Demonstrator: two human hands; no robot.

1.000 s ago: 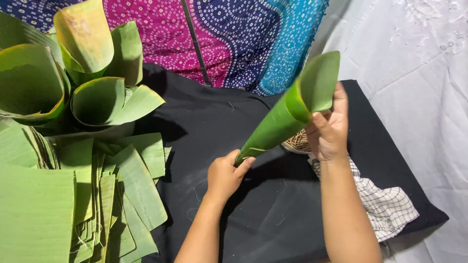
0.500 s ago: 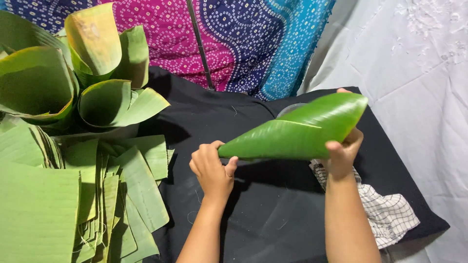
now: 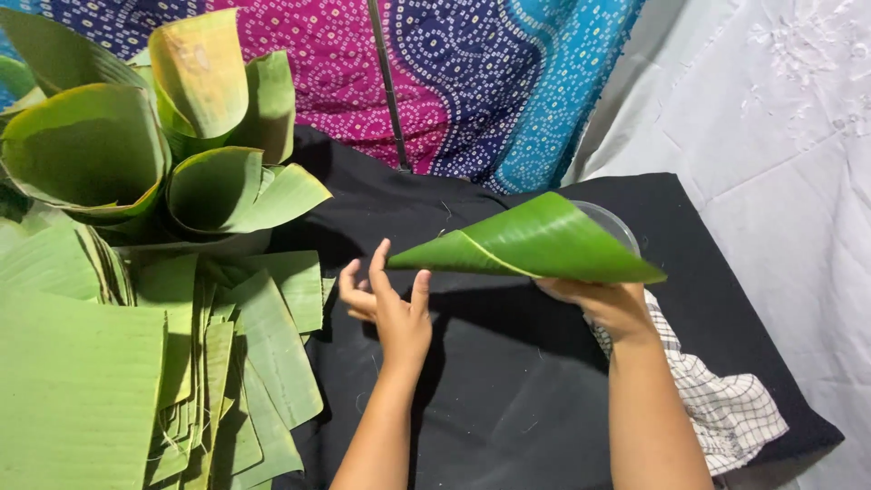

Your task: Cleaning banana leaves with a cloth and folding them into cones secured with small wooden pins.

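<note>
So right hand (image 3: 606,304) grips leaf cone (image 3: 535,243) underneath, keeping it rolled; left hand (image 3: 392,304) released, fingers spread at its 9 o'clock tip.

Leaf cone (image 3: 535,243): green banana leaf rolled into a cone, glossy, pale midrib line along its side. Lies near-horizontal in the air above the black cloth (image 3: 508,390), pointed tip left, wide open end right, over the cloth's far-right part.
</note>
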